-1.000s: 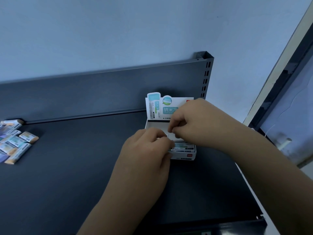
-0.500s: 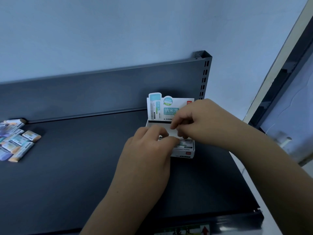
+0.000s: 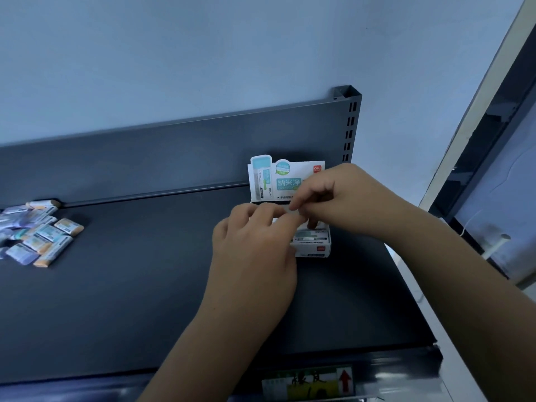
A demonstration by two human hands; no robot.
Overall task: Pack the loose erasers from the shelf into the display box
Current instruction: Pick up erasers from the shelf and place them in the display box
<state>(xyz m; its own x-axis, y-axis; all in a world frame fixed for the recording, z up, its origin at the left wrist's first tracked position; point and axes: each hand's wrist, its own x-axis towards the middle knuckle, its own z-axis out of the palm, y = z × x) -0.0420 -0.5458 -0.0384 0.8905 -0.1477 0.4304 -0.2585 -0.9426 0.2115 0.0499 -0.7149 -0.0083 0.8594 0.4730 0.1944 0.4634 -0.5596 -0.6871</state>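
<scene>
Both hands over box (image 3: 311, 246), seating an eraser; left hand (image 3: 255, 250) and right hand (image 3: 333, 198) pinch sth small, can't tell what. Next: grab more from pile (image 3: 37, 232) on shelf (image 3: 145, 285)

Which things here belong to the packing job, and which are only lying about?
Belong to the job:
display box
loose erasers
left hand
right hand
shelf

Only lying about:
label with red arrow
white post

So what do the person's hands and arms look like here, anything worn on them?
Both are bare: the left hand and right hand show no gloves, rings or watch, and both forearms are uncovered as far as the frame shows, with no sleeve in view. No markings or cables visible.
</scene>
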